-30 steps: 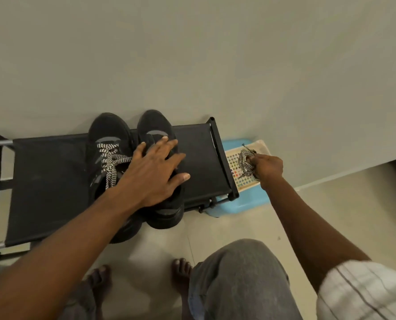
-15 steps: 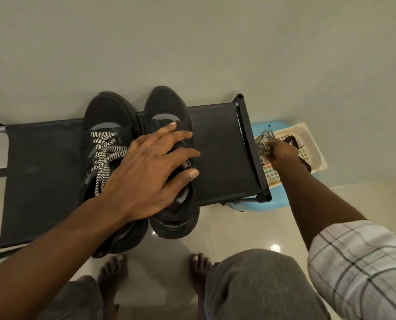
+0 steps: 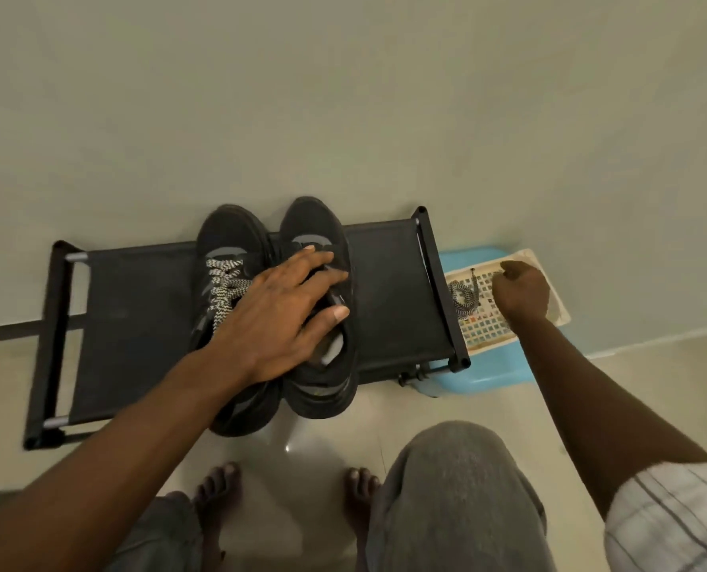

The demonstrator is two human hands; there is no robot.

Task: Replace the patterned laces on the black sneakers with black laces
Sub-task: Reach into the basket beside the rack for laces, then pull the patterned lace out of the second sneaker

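- The left sneaker (image 3: 236, 237), at 9 o'clock of its pair on the black rack (image 3: 137, 315), has the threaded patterned lace (image 3: 224, 291).
- The left hand (image 3: 286, 315) lies flat, fingers spread, on the right sneaker (image 3: 314, 225); leaning could tip the overhanging heels off at 6 o'clock.
- The loose patterned lace (image 3: 461, 297) sits in the basket (image 3: 486, 344) at 3 o'clock.
- The right hand (image 3: 521, 291) curls there; whether it grips anything cannot be told. Mesh could snag the lace.
- No readable writing.

A home, it seems — low fabric shoe rack (image 3: 137, 315) mid-frame against a plain wall (image 3: 343, 97), glossy floor tiles (image 3: 653, 386) and bare feet (image 3: 215, 489) below.
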